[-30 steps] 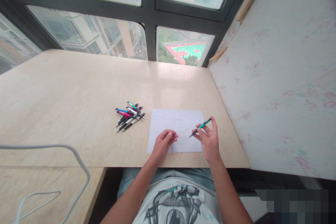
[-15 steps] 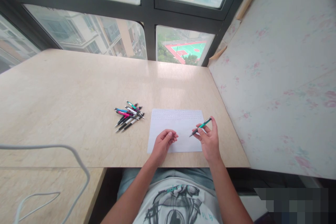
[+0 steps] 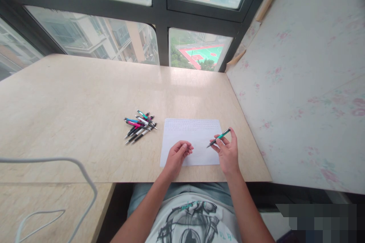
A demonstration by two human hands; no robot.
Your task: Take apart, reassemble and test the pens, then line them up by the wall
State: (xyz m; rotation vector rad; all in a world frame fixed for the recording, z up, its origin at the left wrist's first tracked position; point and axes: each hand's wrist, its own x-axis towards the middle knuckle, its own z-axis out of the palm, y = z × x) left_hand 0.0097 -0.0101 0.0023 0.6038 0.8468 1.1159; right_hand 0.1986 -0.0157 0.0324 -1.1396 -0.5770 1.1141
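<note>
A white sheet of paper with faint lines of writing along its top lies on the beige table. My right hand holds a green and black pen in its fingers, tip pointing left over the sheet's right part. My left hand rests on the sheet's lower left part with fingers curled in; nothing shows in them. Left of the sheet lies a pile of several pens in mixed colours.
A dark-framed window runs behind the table's far edge. A flowered wall stands close on the right. A white cable loops over a lower surface at bottom left. My lap is below the table's near edge.
</note>
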